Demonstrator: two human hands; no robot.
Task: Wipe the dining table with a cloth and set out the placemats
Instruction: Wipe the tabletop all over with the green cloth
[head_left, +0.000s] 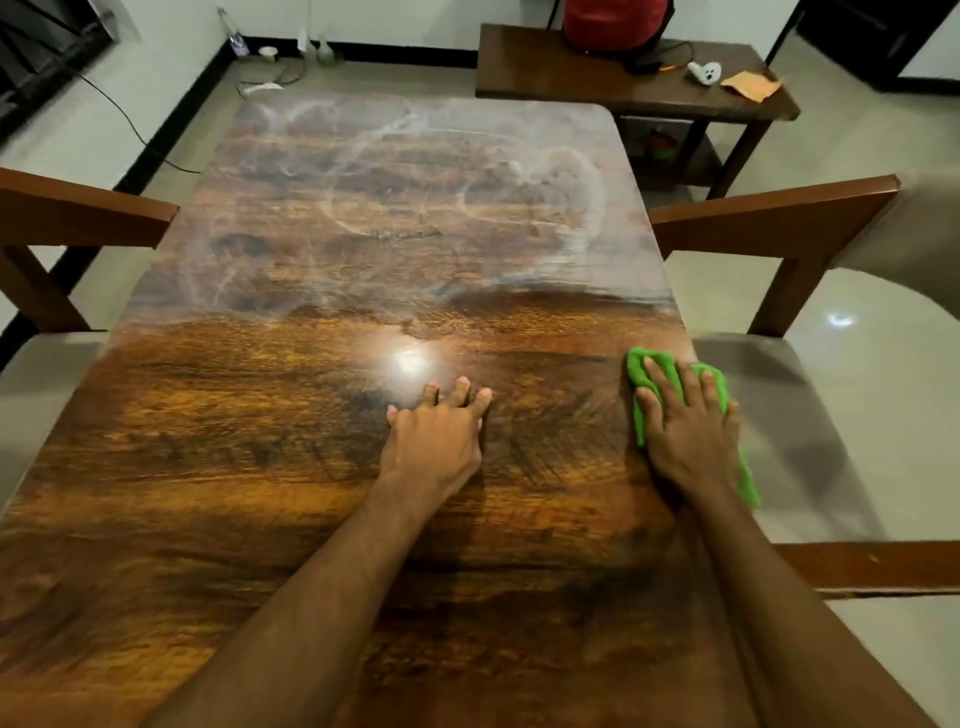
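One broad wooden counter (291, 467) fills the view, its far half toward 12 o'clock hazed with whitish streaks (600, 192) and its near half glossy, with a left chair (78, 213) drawn up at 9 o'clock and a right chair (769, 218) at 3 o'clock. Near the counter's middle the left hand (434, 441) lies flat on bare wood, fingers straight and slightly apart, holding nothing. At its 3 o'clock the right hand (688, 421) presses spread, straight fingers onto the green cloth (636, 369), bunched at the counter's right edge with one end trailing toward 5 o'clock.
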